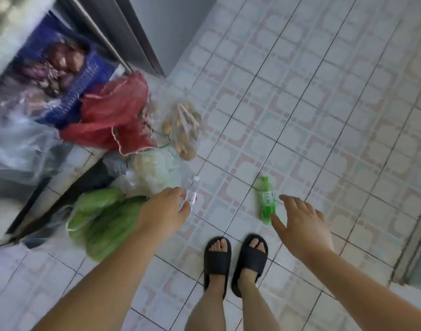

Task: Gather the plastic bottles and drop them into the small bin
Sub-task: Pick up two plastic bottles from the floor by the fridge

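A green plastic bottle (265, 199) with a white label lies on the tiled floor, cap pointing away from me. My right hand (300, 222) hovers just right of it, fingers spread, thumb near the bottle's base, not holding it. A clear plastic bottle (192, 192) with a white cap lies to the left. My left hand (165, 209) reaches over it with fingers curled at its lower end; whether it grips the bottle is unclear. No bin is in view.
Bags of produce crowd the left: green vegetables (102, 220), a red mesh sack (114, 115), a bag of potatoes (183, 130), a blue crate (68, 75). A grey door frame (137, 37) stands behind. My feet in black slides (235, 261) are below the bottles.
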